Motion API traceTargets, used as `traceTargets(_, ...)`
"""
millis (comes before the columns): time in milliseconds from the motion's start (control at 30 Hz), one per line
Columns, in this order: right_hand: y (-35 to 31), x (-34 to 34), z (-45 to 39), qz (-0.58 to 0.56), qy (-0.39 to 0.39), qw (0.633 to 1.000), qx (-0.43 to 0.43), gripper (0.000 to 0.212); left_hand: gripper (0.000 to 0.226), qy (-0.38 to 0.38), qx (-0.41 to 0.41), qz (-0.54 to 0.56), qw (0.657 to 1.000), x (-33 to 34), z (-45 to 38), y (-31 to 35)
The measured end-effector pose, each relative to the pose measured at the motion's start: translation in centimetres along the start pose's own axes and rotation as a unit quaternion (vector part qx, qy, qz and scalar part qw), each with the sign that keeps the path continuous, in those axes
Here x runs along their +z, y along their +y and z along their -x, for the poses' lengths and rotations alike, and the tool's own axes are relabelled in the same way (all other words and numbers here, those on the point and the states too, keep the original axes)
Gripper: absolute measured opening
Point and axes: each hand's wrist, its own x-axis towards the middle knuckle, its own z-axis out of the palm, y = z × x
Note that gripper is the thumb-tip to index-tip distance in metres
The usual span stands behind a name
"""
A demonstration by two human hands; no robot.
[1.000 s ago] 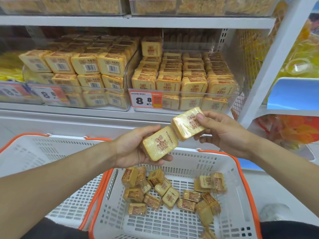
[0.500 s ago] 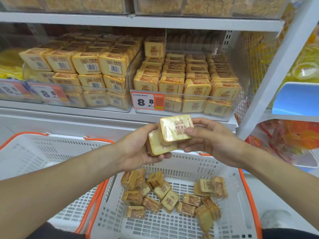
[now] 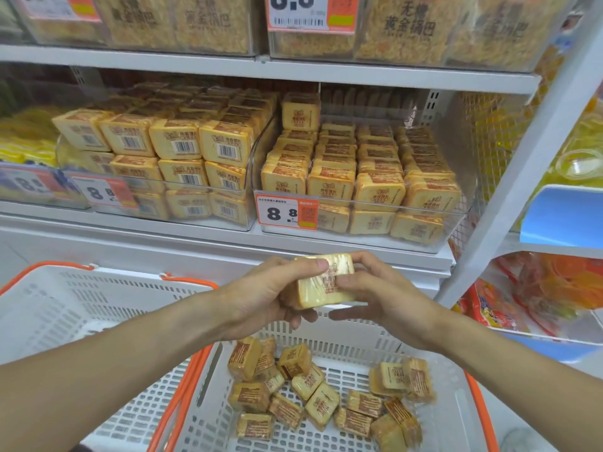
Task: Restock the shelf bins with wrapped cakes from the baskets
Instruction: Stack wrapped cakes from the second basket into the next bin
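Note:
Two wrapped cakes [image 3: 321, 287] are stacked flat on each other in front of the shelf edge. My left hand [image 3: 264, 295] grips the stack from the left, thumb across the top. My right hand [image 3: 381, 295] pinches it from the right, lower fingers stretched out under it. Below them a white basket with orange rim [image 3: 473, 396] holds several loose wrapped cakes [image 3: 313, 389]. On the shelf above, the right clear bin [image 3: 365, 190] is packed with rows of the same cakes, one standing on top at its back left. The left bin [image 3: 169, 164] is also stacked full.
A second white basket [image 3: 65, 314] stands at the left, its inside showing no cakes. Price tags [image 3: 285, 213] hang on the bin fronts. A white shelf post [image 3: 522, 177] slants up at the right, with orange packets behind it. The upper shelf holds other bagged snacks.
The two cakes, held apart one in each hand a second ago, have been brought together into one stack held by both hands. The view has tilted slightly upward.

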Motion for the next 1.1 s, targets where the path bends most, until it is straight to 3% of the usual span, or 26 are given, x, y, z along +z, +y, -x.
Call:
traceTargets(67,0.0,0.1,-0.1,-0.049,-0.054,0.997,0.008,0.051,0.056,0.002,0.004,-0.034,0.999,-0.1,0.3,0.3)
traceTargets(133,-0.2,0.2,-0.3,-0.044,-0.057,0.997,-0.012,0.053,0.062,0.029,0.002,-0.086,0.996,-0.1,0.5,0.6)
traceTargets(233,-1.4,0.4,-0.8,0.019,0.043,0.994,-0.102,0.050,0.070,0.133,0.032,-0.143,0.980,-0.1,0.4,1.0)
traceTargets(300,-3.0,0.3,-1.2,0.106,0.133,0.967,-0.190,0.053,0.054,0.212,0.081,-0.146,0.963,-0.4,0.1,1.2)
traceTargets(367,-5.0,0.5,-1.7,0.170,0.200,0.927,-0.267,0.059,0.048,0.277,0.120,-0.240,0.923,-1.2,0.1,1.1)
traceTargets(500,-9.5,1.1,-5.0,0.229,0.257,0.876,-0.338,0.052,0.078,0.281,0.164,-0.462,0.825,-2.6,-0.5,-0.4)
traceTargets(633,-12.5,1.0,-11.2,0.305,0.269,0.857,-0.317,0.064,0.088,0.226,0.149,-0.556,0.786,-3.1,-1.1,-1.1)
traceTargets(833,-13.5,-0.6,-18.7,0.362,0.278,0.856,-0.241,0.076,0.088,0.219,0.143,-0.595,0.760,-3.3,-1.2,-0.1)
traceTargets(967,-13.6,-0.9,-21.4,0.450,0.290,0.831,-0.154,0.056,0.090,0.197,0.115,-0.616,0.754,-3.8,-1.5,-0.2)
traceTargets(1100,-13.6,0.2,-21.9,0.488,0.346,0.789,-0.144,0.040,0.088,0.166,0.080,-0.634,0.751,-3.8,-2.0,-0.4)
